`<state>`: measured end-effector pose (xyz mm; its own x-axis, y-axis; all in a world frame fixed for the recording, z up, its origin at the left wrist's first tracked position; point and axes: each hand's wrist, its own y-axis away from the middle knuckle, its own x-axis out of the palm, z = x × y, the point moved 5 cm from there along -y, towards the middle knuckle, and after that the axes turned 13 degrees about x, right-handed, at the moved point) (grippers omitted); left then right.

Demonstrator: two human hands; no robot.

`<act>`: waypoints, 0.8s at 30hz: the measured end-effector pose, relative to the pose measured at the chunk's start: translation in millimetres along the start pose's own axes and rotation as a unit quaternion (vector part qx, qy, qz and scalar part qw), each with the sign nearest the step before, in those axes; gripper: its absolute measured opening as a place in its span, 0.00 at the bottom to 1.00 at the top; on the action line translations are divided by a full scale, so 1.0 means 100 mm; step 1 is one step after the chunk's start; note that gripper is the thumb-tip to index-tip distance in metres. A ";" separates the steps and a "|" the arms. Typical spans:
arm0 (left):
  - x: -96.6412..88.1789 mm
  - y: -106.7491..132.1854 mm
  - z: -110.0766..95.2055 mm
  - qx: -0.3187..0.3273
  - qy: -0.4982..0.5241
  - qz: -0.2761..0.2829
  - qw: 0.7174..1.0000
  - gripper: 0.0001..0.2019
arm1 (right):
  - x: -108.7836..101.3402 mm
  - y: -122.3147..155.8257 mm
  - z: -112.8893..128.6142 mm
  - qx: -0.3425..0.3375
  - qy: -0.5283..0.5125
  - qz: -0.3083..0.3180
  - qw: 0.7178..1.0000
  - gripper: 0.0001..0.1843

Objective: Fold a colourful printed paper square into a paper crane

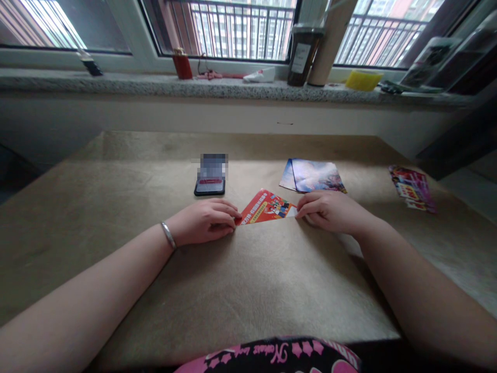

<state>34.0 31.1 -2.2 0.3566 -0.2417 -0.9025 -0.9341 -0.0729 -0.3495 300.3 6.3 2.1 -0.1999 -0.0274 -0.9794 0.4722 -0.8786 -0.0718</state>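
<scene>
red leaflet [267,207] looks part-folded into a triangle, left hand [205,221] and right hand [330,211] pinched on its ends; blue sheets [314,175] beyond lie flat, unfolded.

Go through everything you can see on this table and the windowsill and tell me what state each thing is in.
red flyer: folded into a triangle, lying flat, held at both ends.
left hand: closed on the flyer's left corner.
right hand: pinching its right corner.
phone: face up, screen lit.
picture sheets: flat, overlapping.
dark jar: upright, lid on.
</scene>
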 end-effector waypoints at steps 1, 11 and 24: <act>0.00 0.00 0.00 -0.001 0.000 0.000 1.000 0.07 | 0.00 0.00 -0.01 0.001 0.003 0.000 1.000 0.18; 0.00 0.02 0.03 -0.013 0.025 -0.003 1.000 0.06 | -0.02 0.04 -0.16 0.028 0.009 0.014 0.999 0.17; -0.02 0.03 0.06 -0.020 0.033 0.001 0.999 0.07 | -0.03 0.09 -0.30 0.056 0.038 0.037 0.997 0.17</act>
<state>31.0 36.6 -3.1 0.3539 -0.3051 -0.8841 -0.9353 -0.1098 -0.3365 331.0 13.4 -1.2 -0.1006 -0.0616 -0.9930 0.3843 -0.9230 0.0183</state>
